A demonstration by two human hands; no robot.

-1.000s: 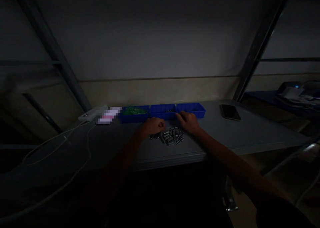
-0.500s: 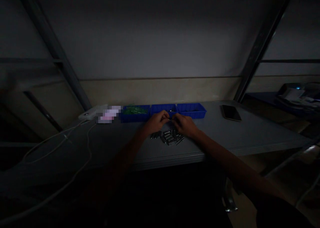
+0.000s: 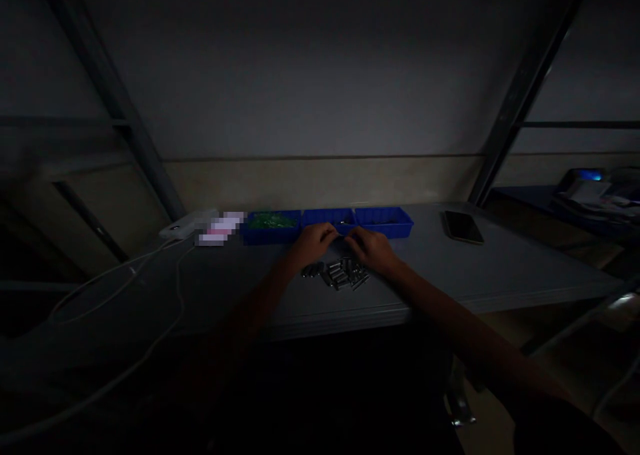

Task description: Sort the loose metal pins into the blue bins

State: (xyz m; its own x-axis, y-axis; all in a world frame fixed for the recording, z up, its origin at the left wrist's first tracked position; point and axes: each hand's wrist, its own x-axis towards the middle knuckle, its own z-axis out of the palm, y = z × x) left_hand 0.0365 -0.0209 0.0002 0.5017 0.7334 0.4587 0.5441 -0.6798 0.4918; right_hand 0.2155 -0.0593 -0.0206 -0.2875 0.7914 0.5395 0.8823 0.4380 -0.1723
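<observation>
My left hand (image 3: 316,242) is closed in a pinch in front of the middle blue bin (image 3: 327,215). Close beside it, my right hand (image 3: 371,246) is closed too, its fingertips pointing at the left ones. A small thin piece seems to lie between the two sets of fingertips, too dark and small to name. Below the hands, a pile of small shiny metal cylinders (image 3: 343,274) lies on the grey table (image 3: 225,295). The left blue bin (image 3: 273,235) holds a green mass of small pieces. The right blue bin (image 3: 395,230) contains something dark.
A phone (image 3: 463,227) lies on the table at the right. A white power strip (image 3: 183,226) with white cables (image 3: 179,288) is at the left, beside a blurred-out patch. Metal frame posts rise at both sides, and a wall stands behind the bins.
Both hands stay nearly in place, the fingertips shifting only slightly. The view has moved a little. A bluish light at the far right looks larger.
</observation>
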